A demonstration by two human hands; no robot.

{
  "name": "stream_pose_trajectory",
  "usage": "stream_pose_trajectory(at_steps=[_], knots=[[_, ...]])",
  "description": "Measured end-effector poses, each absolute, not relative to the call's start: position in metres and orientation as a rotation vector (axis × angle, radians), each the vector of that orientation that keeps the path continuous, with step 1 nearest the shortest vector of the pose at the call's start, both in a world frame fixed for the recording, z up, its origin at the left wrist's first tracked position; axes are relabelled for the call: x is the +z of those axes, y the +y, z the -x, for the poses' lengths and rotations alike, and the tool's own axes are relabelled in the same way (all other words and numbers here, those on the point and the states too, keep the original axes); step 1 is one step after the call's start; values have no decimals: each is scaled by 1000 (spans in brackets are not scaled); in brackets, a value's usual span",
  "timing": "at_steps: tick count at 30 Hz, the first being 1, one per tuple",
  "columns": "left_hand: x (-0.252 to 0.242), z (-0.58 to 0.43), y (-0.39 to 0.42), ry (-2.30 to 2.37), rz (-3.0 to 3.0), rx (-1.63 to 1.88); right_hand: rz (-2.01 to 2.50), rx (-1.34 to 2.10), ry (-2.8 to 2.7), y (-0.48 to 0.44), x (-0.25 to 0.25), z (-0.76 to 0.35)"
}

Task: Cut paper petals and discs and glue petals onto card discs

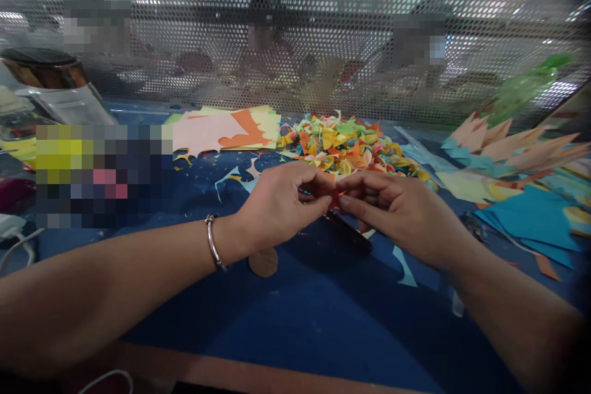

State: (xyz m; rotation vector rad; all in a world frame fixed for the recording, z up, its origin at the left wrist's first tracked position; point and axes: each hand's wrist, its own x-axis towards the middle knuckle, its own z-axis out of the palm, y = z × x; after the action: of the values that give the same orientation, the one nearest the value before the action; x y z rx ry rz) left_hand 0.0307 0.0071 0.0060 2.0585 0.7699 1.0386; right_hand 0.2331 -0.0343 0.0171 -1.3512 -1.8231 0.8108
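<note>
Between my fingertips, above the blue tabletop (295, 320), I have a small bright orange piece of what looks like paper (336, 198); only a narrow bit shows, so I can't make out its full shape or any folds. My left hand (281, 203) pinches it from one side, thumb and forefinger closed on it, and my right hand (404, 215) pinches it from the other, the two sets of fingertips almost meeting. My left wrist, with a thin silver bangle (213, 242), comes in nearly level; my right forearm slants up from the lower right corner, where it is cut off in shadow.

Beneath my hands lies a long, slim dark object (353, 235), partly covered, and I can't tell what it is. Nearer me sits a flat, round brown disc (263, 262); beside my right wrist is a pale blue curved paper scrap (405, 268). Just beyond my hands is a heap of small multicoloured paper pieces (346, 141), with a stack of pale pink, orange and yellow sheets (201, 130) to its left. Blocky blurring hides what lies left of those sheets.
</note>
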Motion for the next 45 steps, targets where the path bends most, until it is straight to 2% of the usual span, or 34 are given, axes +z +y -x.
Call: stream_pose_trajectory(at_steps=[10, 25, 38, 45], knots=[[7, -29, 4, 688, -2248, 1077, 1302, 838, -1739, -36, 20, -227], [8, -29, 22, 496, -1437, 792, 1387, 709, -1834, -39, 22, -231], [7, -25, 27, 454, -1479, 762, 1373, 671, -1866, -38, 20, -235], [6, -29, 19, 487, -1693, 845, 1401, 618, -1902, -38, 18, -234]])
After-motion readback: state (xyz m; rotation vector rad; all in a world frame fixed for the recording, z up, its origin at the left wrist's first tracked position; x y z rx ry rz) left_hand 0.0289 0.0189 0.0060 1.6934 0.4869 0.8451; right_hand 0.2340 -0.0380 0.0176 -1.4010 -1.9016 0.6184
